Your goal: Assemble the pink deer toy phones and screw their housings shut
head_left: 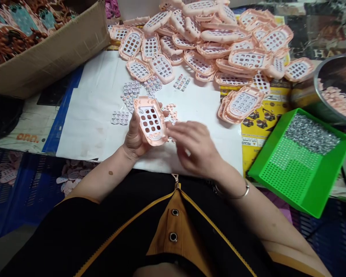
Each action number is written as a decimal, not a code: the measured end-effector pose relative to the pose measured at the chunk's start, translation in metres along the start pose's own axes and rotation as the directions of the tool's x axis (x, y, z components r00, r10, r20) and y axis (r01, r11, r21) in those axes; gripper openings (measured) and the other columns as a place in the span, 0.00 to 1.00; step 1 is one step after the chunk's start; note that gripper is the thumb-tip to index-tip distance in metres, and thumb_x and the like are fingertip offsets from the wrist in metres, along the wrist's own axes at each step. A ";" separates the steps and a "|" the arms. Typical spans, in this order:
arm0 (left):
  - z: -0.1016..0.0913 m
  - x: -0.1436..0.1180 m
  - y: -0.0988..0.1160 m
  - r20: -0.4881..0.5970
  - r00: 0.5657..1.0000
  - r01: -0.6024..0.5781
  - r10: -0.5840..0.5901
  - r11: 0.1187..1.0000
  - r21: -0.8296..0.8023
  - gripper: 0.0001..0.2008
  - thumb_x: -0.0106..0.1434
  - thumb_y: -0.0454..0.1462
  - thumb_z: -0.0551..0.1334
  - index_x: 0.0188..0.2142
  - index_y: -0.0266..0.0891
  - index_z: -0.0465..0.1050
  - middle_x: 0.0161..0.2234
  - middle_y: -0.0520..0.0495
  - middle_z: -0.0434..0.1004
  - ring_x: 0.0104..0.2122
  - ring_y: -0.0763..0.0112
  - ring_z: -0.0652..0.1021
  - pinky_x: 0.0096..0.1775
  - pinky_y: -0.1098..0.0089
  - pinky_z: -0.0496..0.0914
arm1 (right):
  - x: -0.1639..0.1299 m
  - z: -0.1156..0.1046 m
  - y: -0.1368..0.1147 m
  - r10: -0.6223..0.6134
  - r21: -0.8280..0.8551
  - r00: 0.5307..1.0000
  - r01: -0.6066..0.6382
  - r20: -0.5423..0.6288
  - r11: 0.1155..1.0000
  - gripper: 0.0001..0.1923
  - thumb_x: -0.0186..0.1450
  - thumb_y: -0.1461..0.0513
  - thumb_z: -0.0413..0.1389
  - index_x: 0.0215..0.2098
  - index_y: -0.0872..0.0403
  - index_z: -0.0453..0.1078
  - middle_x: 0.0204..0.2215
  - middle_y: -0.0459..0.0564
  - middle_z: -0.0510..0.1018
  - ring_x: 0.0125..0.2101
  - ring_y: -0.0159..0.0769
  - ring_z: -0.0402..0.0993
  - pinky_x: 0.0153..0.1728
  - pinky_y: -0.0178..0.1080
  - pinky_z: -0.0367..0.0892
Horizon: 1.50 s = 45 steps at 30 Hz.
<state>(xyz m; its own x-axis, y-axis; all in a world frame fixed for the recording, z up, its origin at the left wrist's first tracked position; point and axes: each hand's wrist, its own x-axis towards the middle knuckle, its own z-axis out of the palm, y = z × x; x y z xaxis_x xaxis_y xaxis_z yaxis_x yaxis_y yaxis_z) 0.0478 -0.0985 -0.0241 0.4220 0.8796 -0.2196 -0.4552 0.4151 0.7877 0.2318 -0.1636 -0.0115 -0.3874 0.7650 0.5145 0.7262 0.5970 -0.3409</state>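
My left hand (133, 139) holds a pink toy-phone shell (150, 120) with open button holes, tilted above a white sheet (98, 111). My right hand (196, 148) is blurred just right of the shell, fingers curled toward its edge; whether it pinches anything is unclear. Small keypad inserts (132, 89) lie loose on the sheet beyond the shell. A heap of pink shells (216, 42) with keypads fitted covers the far side of the sheet.
A green perforated tray (298, 175) with small metal screws (313, 134) sits at the right. Behind it stands a metal bowl (314, 90) of pink parts. A cardboard box (52, 50) of coloured parts is at far left.
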 end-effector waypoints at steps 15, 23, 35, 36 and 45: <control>-0.005 0.003 -0.004 0.173 0.978 0.159 -0.118 0.956 -0.246 0.47 0.38 0.58 0.77 0.54 0.38 0.72 0.42 0.44 0.84 0.36 0.57 0.85 0.37 0.62 0.80 | 0.105 0.061 0.126 0.569 -0.354 0.813 -0.500 0.125 0.791 0.24 0.66 0.56 0.57 0.53 0.65 0.67 0.47 0.71 0.76 0.49 0.58 0.71 0.50 0.57 0.67; -0.010 0.006 -0.004 0.189 0.976 0.158 -0.111 0.954 -0.255 0.44 0.41 0.57 0.76 0.54 0.37 0.72 0.43 0.43 0.83 0.37 0.56 0.85 0.38 0.60 0.80 | 0.083 0.050 0.128 0.467 -0.319 0.863 -0.394 0.195 0.862 0.24 0.69 0.55 0.51 0.56 0.63 0.67 0.46 0.69 0.77 0.46 0.55 0.72 0.49 0.54 0.68; -0.012 0.008 -0.004 0.143 0.987 0.105 -0.074 0.969 -0.222 0.42 0.44 0.59 0.74 0.52 0.37 0.72 0.45 0.41 0.83 0.41 0.52 0.85 0.38 0.60 0.80 | 0.075 0.045 0.105 0.667 -0.290 0.708 -0.605 0.231 0.742 0.24 0.64 0.58 0.60 0.55 0.61 0.70 0.43 0.63 0.79 0.41 0.50 0.74 0.45 0.49 0.68; -0.012 0.008 -0.004 0.143 0.987 0.099 -0.068 0.970 -0.223 0.42 0.43 0.59 0.75 0.52 0.37 0.73 0.44 0.42 0.84 0.41 0.53 0.85 0.38 0.60 0.80 | 0.069 0.042 0.103 0.680 -0.269 0.697 -0.626 0.229 0.732 0.24 0.63 0.56 0.61 0.54 0.61 0.70 0.42 0.62 0.79 0.41 0.49 0.73 0.45 0.49 0.68; -0.010 0.007 -0.002 0.145 0.985 0.117 -0.091 0.977 -0.177 0.42 0.46 0.59 0.73 0.54 0.38 0.72 0.47 0.41 0.83 0.41 0.54 0.84 0.45 0.55 0.79 | 0.035 0.029 0.083 0.763 0.006 0.637 -0.768 0.109 0.640 0.11 0.55 0.62 0.64 0.36 0.53 0.70 0.31 0.49 0.75 0.33 0.40 0.70 0.39 0.46 0.69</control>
<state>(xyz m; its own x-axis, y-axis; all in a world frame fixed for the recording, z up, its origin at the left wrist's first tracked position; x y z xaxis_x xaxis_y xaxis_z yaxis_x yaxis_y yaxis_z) 0.0435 -0.0912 -0.0335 0.5707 0.7951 -0.2052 -0.5347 0.5495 0.6420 0.2624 -0.0803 -0.0450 0.2457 0.9692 -0.0188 0.7588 -0.2044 -0.6185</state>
